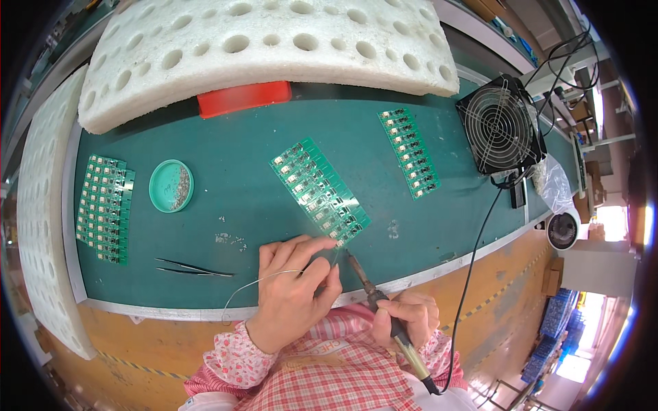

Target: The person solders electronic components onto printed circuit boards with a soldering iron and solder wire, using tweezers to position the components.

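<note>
Green circuit board panel (320, 192) is lying flat at a slant on the bench (226, 185), packed with little white and black parts. Soldering iron's (373, 296) tilted, dark tip right by the panel's near end, and the thin silvery wire (257, 280) kinda loops off left.

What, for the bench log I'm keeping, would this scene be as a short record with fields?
Left hand: holds a thin wire, fingertips at the near end of the middle circuit board
Right hand: holds a soldering iron, its tip close to that end
Other boards: a group at left, a strip at right
Dish: round, green, holding small parts
Tweezers: lying left of the left hand
Fan: black, at the table's right
</note>
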Demonstrator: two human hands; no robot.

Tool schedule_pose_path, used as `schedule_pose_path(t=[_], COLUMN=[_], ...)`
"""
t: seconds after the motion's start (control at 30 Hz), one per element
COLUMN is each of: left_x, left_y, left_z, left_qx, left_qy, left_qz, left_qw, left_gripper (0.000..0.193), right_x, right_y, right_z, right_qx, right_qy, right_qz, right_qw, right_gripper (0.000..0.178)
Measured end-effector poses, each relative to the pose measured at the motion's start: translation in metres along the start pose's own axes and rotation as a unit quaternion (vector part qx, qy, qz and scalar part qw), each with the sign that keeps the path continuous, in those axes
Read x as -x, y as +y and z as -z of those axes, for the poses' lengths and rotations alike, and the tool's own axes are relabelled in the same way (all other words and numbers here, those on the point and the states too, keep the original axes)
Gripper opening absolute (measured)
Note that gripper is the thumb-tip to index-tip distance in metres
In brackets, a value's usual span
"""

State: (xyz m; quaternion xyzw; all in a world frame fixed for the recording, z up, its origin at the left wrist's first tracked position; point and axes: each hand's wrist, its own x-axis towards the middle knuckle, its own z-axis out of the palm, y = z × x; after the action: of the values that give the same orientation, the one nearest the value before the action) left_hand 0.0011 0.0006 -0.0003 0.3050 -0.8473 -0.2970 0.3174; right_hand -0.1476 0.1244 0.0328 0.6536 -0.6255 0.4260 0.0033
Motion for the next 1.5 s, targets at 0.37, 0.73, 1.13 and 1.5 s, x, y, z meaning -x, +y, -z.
schedule_pose_path(t=[0.37,0.73,1.13,1.5], left_x=[-0.004,0.006,0.002,-0.002], left_y=[0.006,0.014,0.018,0.004], left_z=[-0.001,-0.007,-0.002,0.005], left_qx=[-0.001,-0.029,-0.027,-0.035], left_qy=[-0.017,-0.035,-0.033,-0.024], left_qz=[0.004,-0.015,0.008,-0.016], left_qw=[1.000,0.999,0.999,0.999], left_gripper=[0.023,0.026,0.022,0.020], right_x=[0.024,-0.016,-0.012,0.017], right_y=[0.028,0.202,0.243,0.057], right_z=[0.029,0.171,0.198,0.067], right_qx=[-0.014,0.121,0.232,0.039], right_qy=[0.062,0.466,0.302,0.247], right_qz=[-0.041,-0.205,-0.221,-0.107], right_qw=[0.997,0.852,0.898,0.962], right_gripper=[0.018,0.017,0.018,0.012])
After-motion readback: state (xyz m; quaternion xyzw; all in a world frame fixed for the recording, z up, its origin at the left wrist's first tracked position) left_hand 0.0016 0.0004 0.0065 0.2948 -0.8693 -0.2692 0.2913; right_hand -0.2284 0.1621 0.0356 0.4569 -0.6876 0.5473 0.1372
